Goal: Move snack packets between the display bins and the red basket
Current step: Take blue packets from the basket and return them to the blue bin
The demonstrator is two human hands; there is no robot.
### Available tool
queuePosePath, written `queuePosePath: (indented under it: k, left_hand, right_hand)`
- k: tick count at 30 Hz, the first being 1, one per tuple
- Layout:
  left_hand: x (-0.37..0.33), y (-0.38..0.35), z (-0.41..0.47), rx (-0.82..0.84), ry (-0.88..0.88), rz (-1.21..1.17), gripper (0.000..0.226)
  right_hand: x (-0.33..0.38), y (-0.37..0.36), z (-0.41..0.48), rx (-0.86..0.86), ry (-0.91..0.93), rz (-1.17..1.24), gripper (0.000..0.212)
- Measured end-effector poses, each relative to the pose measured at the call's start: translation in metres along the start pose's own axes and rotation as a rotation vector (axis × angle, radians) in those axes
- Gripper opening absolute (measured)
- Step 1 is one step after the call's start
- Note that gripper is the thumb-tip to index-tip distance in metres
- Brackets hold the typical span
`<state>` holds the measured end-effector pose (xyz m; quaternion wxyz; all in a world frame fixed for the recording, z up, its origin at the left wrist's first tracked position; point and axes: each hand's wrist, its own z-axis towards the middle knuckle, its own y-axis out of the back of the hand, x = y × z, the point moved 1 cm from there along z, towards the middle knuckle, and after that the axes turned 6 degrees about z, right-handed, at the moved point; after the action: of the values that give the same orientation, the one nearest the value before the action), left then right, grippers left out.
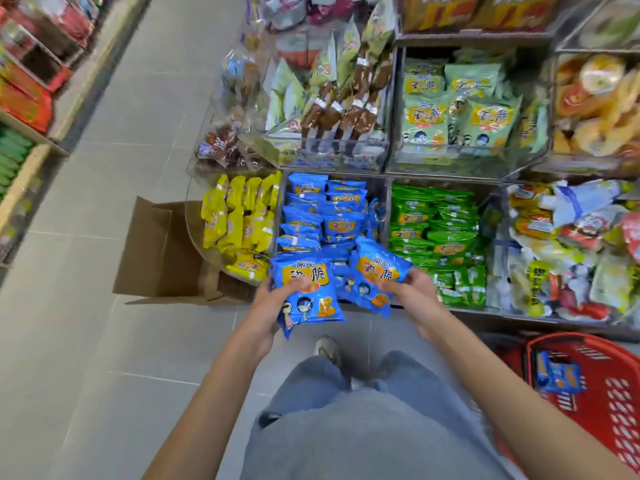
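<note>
Left hand (273,306) closed around a small stack of blue snack packets (306,292), thumb across the face of the top one, further packets fanned beneath it; right hand (412,292) closed on a second bunch of blue packets (375,275), fingers curled over their lower edge; both bunches held at the front lip of the blue-packet bin (329,220), just above its heaped contents. Whether the packets are being lifted out or laid in cannot be told from this single view.

Adjoining compartments in the same lower row: yellow packets (239,216) to the left, green packets (433,230) to the right, mixed packets (568,244) further right; upper row behind holding pale green packets (460,105) and brown sticks in clear wrappers (346,102). An open cardboard box (162,251) stands on the floor beside the yellow compartment.

Red basket (609,386) on the floor at the person's right, below the bins and well apart from both hands; one blue packet (557,372) lies inside it, the rest of the visible interior bare.

Progress, as a judgement: the basket is nearly empty and the blue bin is well filled; if the packets are going to the basket, the work is at an early stage, with two handfuls about to join a single packet; if they are returning to the bin, it is nearly finished, with one packet left to fetch.
</note>
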<state>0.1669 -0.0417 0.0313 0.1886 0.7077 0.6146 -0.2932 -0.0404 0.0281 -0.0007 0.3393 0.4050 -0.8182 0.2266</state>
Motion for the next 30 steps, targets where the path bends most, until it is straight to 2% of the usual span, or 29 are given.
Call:
queuePosePath:
  k: [4, 8, 11, 14, 17, 22, 26, 30]
  left_hand:
    - [-0.013, 0.01, 0.019, -0.024, 0.059, 0.016, 0.053]
    - [-0.018, 0.01, 0.039, -0.04, 0.09, 0.026, 0.059]
    - [-0.022, 0.005, 0.05, -0.066, 0.101, 0.005, 0.071]
    - [-0.023, 0.001, 0.058, -0.08, 0.103, -0.042, 0.064]
    - [-0.026, -0.003, 0.067, -0.095, 0.123, -0.083, 0.055]
    - [-0.031, 0.0, 0.076, -0.103, 0.17, -0.089, 0.043]
    - [-0.042, 0.005, 0.085, -0.083, 0.194, -0.021, 0.066]
    - [-0.053, 0.011, 0.097, -0.072, 0.197, 0.013, 0.068]
  right_hand:
    - [0.013, -0.026, 0.043, -0.053, 0.057, -0.137, 0.037]
    - [0.017, -0.043, 0.09, -0.112, 0.122, -0.41, 0.035]
    - [0.016, -0.053, 0.119, -0.104, 0.128, -0.497, 0.033]
    - [0.004, -0.055, 0.14, -0.117, 0.146, -0.544, 0.028]
    - [-0.007, -0.055, 0.152, -0.172, 0.139, -0.63, 0.031]
    - [-0.017, -0.062, 0.162, -0.26, 0.13, -0.598, 0.04]
    - [-0.021, -0.073, 0.165, -0.312, 0.117, -0.501, 0.041]
    - [-0.028, -0.079, 0.165, -0.384, 0.069, -0.598, 0.042]
